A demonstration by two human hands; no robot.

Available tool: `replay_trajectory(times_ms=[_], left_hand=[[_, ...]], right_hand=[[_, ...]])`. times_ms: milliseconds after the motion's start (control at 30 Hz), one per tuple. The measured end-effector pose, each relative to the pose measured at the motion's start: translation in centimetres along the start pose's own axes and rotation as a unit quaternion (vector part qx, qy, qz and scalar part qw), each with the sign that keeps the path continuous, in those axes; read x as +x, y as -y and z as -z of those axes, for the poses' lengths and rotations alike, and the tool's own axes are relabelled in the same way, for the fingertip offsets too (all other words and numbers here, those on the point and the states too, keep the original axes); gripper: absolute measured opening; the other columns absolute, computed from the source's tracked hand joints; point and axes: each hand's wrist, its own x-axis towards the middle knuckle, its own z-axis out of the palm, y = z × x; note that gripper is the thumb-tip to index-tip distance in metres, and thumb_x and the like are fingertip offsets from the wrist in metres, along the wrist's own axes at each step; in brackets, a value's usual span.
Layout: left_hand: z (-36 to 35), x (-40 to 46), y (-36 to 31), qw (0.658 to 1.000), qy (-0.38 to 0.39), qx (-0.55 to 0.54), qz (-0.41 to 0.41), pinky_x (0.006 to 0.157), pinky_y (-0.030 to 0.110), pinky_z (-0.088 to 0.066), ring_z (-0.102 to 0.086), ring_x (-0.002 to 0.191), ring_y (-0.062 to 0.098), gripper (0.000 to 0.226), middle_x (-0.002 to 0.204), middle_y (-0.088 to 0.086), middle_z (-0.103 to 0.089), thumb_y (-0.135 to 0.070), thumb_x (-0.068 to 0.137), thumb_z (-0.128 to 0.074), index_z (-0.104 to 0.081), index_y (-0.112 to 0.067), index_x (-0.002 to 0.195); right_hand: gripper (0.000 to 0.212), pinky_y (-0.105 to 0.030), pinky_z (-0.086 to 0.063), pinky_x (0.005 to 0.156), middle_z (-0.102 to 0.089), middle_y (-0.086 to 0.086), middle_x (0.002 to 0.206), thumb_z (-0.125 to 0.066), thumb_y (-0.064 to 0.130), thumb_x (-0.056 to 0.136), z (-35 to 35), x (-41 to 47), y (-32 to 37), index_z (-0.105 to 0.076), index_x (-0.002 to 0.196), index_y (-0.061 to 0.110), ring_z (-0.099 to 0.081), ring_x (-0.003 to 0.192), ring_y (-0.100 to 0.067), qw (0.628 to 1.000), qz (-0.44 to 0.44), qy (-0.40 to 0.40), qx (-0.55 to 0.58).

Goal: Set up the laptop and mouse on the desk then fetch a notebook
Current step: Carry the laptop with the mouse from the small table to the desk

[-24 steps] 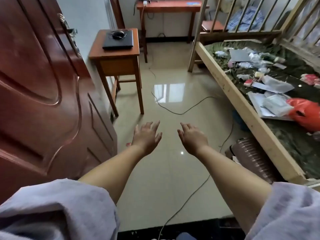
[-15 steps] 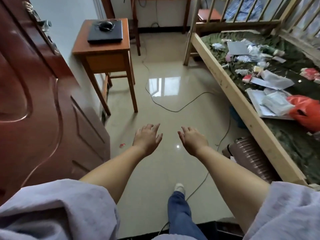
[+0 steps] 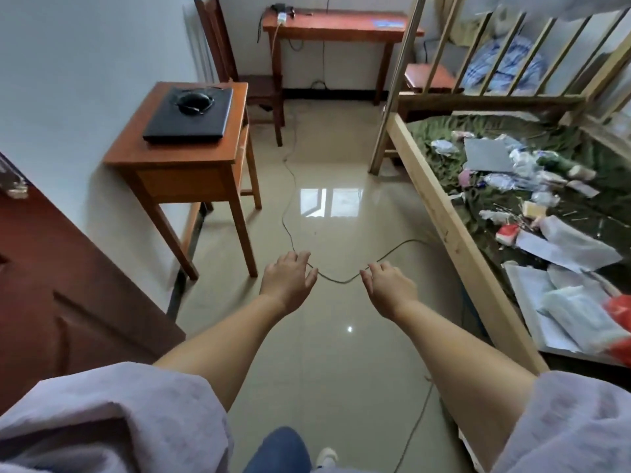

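A closed black laptop (image 3: 189,118) lies on a small wooden side table (image 3: 170,158) by the left wall. On its lid rests a black mouse (image 3: 194,100) with its cord coiled around it. A longer wooden desk (image 3: 336,27) stands against the far wall. My left hand (image 3: 286,283) and my right hand (image 3: 389,290) are stretched out in front of me over the floor, palms down, fingers apart, holding nothing. Both are well short of the side table. I cannot pick out a notebook.
A brown door (image 3: 51,285) stands open at the left. A wooden bed frame (image 3: 454,233) at the right carries papers, packets and a red bag (image 3: 619,315). A chair (image 3: 235,70) stands beside the desk. A thin cable (image 3: 290,206) snakes across the glossy tiled floor.
I have moved forward into the room: the side table and bed are nearer and larger, and the door has slid to the left. Both hands stay open, held out in front.
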Motion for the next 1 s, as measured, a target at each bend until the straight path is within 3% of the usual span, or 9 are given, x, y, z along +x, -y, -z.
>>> replay_trajectory(times_ms=[367,467,700,833,1000], left_hand=[[3.3,25.1,4.3,0.999,-0.019,-0.027,0.041,0.103,0.042,-0.039,-0.046,0.128,0.025,0.050,0.140,0.008,-0.048,-0.041,0.098,-0.033,-0.037,-0.015,0.140],[6.2,32.7,5.8,0.998,-0.015,-0.029,0.054,0.105,0.042,-0.040,-0.046,0.129,0.025,0.051,0.140,0.009,-0.049,-0.041,0.098,-0.032,-0.038,-0.013,0.141],[11.0,46.7,10.2,0.995,-0.025,-0.041,0.087,0.092,0.042,-0.050,-0.059,0.110,0.025,0.042,0.121,0.008,-0.062,-0.040,0.098,-0.033,-0.055,-0.012,0.121],[12.5,52.7,14.7,0.985,-0.039,-0.032,0.163,0.092,0.040,-0.047,-0.057,0.111,0.025,0.040,0.119,0.007,-0.062,-0.039,0.098,-0.031,-0.055,-0.015,0.118],[15.1,58.7,21.1,0.942,-0.101,-0.068,0.314,0.094,0.042,-0.043,-0.053,0.114,0.029,0.040,0.123,0.009,-0.057,-0.039,0.098,-0.031,-0.053,-0.014,0.121]], right_hand=[[0.045,-0.036,-0.043,0.085,-0.052,-0.010,0.128,-0.020,0.040,0.101,5.7,26.5,0.5,-0.046,0.128,0.015,-0.051,0.116,-0.029,0.999,0.041,0.000,-0.012],[0.045,-0.039,-0.041,0.091,-0.053,-0.009,0.130,-0.019,0.040,0.101,8.1,34.5,1.9,-0.043,0.131,0.016,-0.053,0.116,-0.029,0.998,0.052,0.011,-0.021],[0.041,-0.041,-0.038,0.094,-0.051,-0.005,0.131,-0.018,0.031,0.102,12.9,50.6,5.4,-0.043,0.132,0.019,-0.050,0.118,-0.026,0.991,0.113,0.028,-0.071],[0.044,-0.040,-0.041,0.089,-0.052,-0.008,0.128,-0.017,0.035,0.101,13.7,60.9,8.1,-0.044,0.129,0.016,-0.054,0.112,-0.030,0.985,0.144,0.050,-0.077],[0.043,-0.040,-0.041,0.090,-0.054,-0.011,0.127,-0.021,0.038,0.100,15.0,73.7,14.6,-0.046,0.127,0.015,-0.052,0.115,-0.031,0.963,0.251,0.044,-0.085]])
